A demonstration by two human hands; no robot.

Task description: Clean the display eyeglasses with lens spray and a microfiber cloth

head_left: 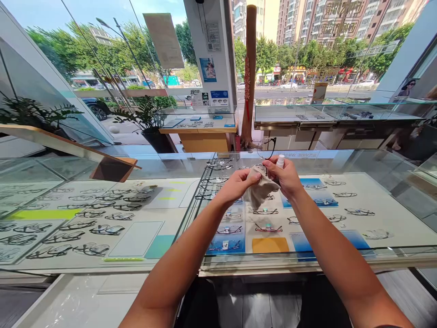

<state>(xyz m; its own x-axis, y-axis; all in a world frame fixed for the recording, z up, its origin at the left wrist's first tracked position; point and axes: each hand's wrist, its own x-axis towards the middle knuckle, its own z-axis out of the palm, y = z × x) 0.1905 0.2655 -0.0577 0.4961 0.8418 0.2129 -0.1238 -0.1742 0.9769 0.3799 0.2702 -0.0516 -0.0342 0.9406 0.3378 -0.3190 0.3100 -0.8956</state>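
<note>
Over a glass display counter (pixel 341 259) both my hands meet at chest height. My left hand (pixel 239 184) pinches a beige cleaning cloth (pixel 260 191) that hangs down between the hands. My right hand (pixel 286 175) grips a pair of thin dark-framed glasses (pixel 267 148), whose lens sticks up above the fingers, together with a small white bottle (pixel 280 161). The cloth touches the lower part of the glasses.
Under the glass lie several rows of glasses (pixel 102 214) on white, blue and orange cards. A wooden board (pixel 68 148) rests on the counter at left. Further display cases (pixel 293 116), a potted plant (pixel 150 118) and shop windows stand behind.
</note>
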